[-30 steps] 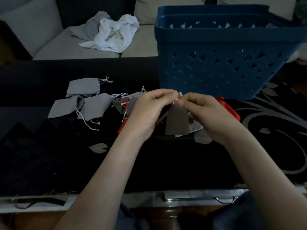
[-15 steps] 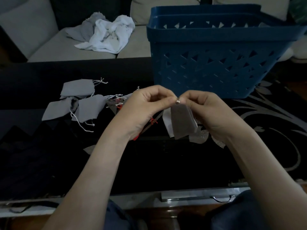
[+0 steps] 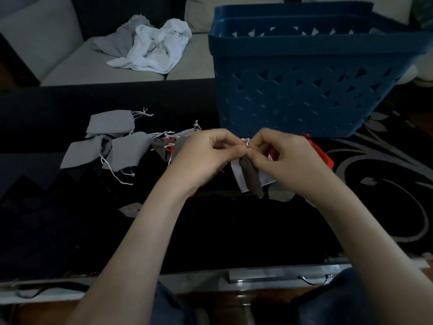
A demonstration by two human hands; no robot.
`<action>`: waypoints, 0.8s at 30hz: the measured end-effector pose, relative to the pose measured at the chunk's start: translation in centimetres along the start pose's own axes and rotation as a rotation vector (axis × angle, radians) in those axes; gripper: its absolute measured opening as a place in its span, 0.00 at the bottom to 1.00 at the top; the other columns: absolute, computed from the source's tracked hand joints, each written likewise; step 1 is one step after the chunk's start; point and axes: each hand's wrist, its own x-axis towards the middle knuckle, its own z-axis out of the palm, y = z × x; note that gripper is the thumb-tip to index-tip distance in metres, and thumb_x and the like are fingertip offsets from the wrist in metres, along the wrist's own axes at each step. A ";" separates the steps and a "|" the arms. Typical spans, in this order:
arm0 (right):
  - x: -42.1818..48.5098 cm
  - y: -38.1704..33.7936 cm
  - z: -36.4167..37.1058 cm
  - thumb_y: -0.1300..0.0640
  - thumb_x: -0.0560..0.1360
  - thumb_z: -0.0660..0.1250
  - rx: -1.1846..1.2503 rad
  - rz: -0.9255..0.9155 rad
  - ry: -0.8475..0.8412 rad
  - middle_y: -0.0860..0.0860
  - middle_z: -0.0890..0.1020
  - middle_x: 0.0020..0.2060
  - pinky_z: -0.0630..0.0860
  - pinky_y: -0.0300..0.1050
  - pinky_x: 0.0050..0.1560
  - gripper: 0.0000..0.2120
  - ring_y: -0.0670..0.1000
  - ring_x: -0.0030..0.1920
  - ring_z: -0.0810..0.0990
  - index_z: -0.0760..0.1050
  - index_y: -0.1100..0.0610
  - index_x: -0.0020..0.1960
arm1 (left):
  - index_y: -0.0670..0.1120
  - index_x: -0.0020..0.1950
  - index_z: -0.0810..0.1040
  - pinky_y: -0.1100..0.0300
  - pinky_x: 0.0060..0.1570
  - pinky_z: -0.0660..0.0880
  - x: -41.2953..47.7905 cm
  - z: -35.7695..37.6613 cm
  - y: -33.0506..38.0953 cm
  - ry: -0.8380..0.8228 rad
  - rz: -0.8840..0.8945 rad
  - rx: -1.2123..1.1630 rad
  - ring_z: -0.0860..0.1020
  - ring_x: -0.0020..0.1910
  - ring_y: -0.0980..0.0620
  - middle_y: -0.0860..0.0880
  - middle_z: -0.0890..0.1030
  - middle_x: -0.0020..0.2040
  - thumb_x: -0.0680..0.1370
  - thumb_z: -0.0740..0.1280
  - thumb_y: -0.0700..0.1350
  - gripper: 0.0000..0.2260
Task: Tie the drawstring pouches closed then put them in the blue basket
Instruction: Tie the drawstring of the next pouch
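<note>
Head view, nearest first: a metal handle (image 3: 314, 279) sits on the table's front edge, and both forearms reach out over the dark cover (image 3: 222, 233). The left hand (image 3: 206, 156) and right hand (image 3: 281, 158) are drawn close together, fingertips nearly touching. Each pinches the white drawstring (image 3: 245, 142) at the neck of a dark pouch (image 3: 251, 178), which hangs from the cord just above the table. The step in hand looks like tying this pouch shut, though the fingers hide whether a knot has formed. The next move probably calls for pulling the ends snug, then lifting the pouch up and over a high rim before letting go. A pale pouch (image 3: 237, 175) lies under the dark one, and a red pouch (image 3: 322, 154) lies just beyond the right wrist. To the left, grey pouches (image 3: 126, 153) lie in a loose heap with their cords trailing and crossing, so they may snag one another when picked up. The basket (image 3: 304, 46) stands just beyond the hands, to the right. Only its tall wall is in the way, and its floor is out of sight. Farthest back, crumpled laundry (image 3: 157, 50) lies on a sofa (image 3: 70, 64).
</note>
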 end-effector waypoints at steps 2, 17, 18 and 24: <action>0.0 0.3 0.5 0.60 0.73 0.69 -0.077 -0.042 0.014 0.49 0.78 0.34 0.67 0.30 0.39 0.02 0.43 0.36 0.73 0.77 0.58 0.43 | 0.50 0.41 0.82 0.68 0.46 0.73 0.1 -0.1 0.0 -0.011 0.007 0.088 0.79 0.40 0.61 0.53 0.84 0.38 0.73 0.72 0.40 0.05; 0.4 0.8 1.2 0.60 0.75 0.68 -0.198 -0.009 0.064 0.51 0.80 0.32 0.61 0.39 0.35 0.05 0.46 0.34 0.72 0.80 0.61 0.44 | 0.46 0.41 0.78 0.73 0.33 0.66 0.3 1.5 -0.3 0.086 0.125 0.477 0.73 0.31 0.65 0.56 0.74 0.31 0.71 0.69 0.37 0.04; 0.5 0.8 1.2 0.60 0.75 0.68 -0.205 0.001 0.060 0.49 0.77 0.31 0.61 0.39 0.35 0.05 0.47 0.34 0.71 0.80 0.61 0.44 | 0.45 0.42 0.78 0.72 0.34 0.66 0.4 1.6 -0.3 0.083 0.131 0.508 0.73 0.33 0.63 0.55 0.73 0.32 0.72 0.68 0.38 0.03; 0.5 0.6 1.1 0.59 0.77 0.66 -0.187 0.031 0.045 0.50 0.79 0.33 0.65 0.31 0.34 0.05 0.40 0.31 0.73 0.78 0.59 0.45 | 0.47 0.43 0.74 0.58 0.42 0.67 0.5 2.0 -0.4 0.135 0.282 0.649 0.75 0.44 0.47 0.56 0.70 0.36 0.74 0.68 0.39 0.05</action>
